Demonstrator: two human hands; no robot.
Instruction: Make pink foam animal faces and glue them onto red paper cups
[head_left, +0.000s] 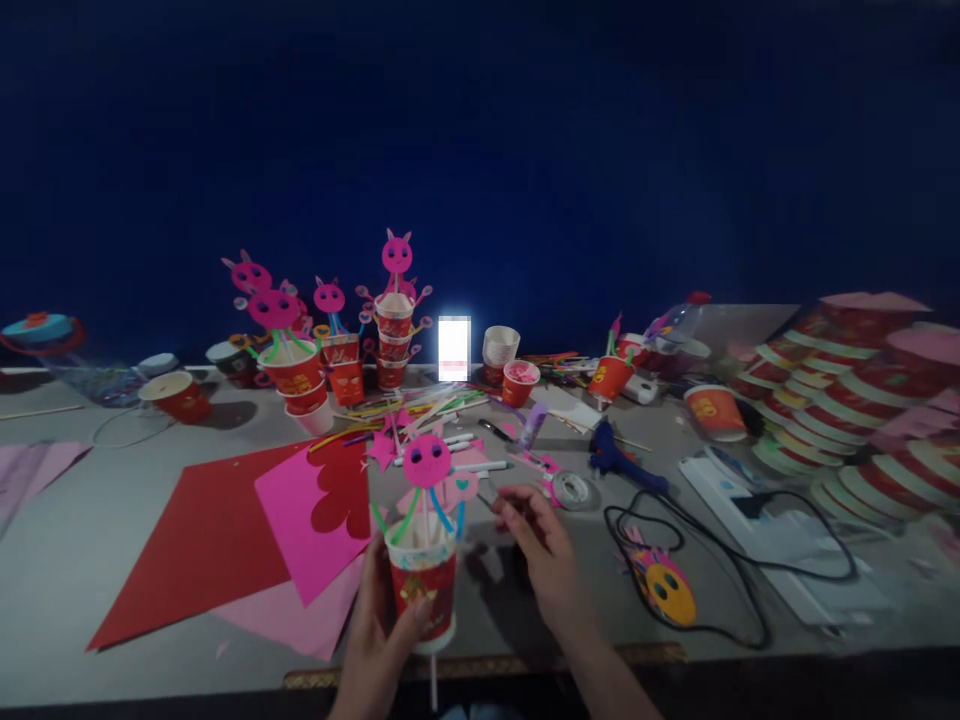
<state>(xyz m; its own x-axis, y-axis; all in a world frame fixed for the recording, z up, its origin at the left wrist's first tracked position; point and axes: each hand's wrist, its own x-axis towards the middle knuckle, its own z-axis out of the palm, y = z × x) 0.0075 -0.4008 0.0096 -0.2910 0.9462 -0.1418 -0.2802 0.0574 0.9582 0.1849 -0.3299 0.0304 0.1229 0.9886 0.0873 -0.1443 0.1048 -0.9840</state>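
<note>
While the left hand [384, 612] wraps its grip around a red paper cup [425, 590], thumb across the front and fingers behind the left side, the right hand [546, 548] hovers at two o'clock from that cup, apart from it. The right grip has thumb and forefinger drawn close together; whether anything thin is pinched between them, I cannot tell.

The cup sits low in the centre of the view, by the front edge of the bench [555, 630], its long axis nearly upright. A white stick [433, 683] shows at six o'clock beneath its base. Above its rim stands a pink smiling face [427, 459] with ears, with green pipe cleaners [406, 521] at its lower left and blue pipe cleaners [444, 509] at its lower right.

The key relation: a pale pink piece with a teal heart [462, 486] lies at one o'clock from the cup and ten o'clock from the right fingertips, so the right hand is nearer to it. What it is fixed to is unclear.

Further off, a tape roll [571, 490] and a blue glue gun [626, 462] lie at two o'clock, a red sheet [199, 545] at nine.
</note>
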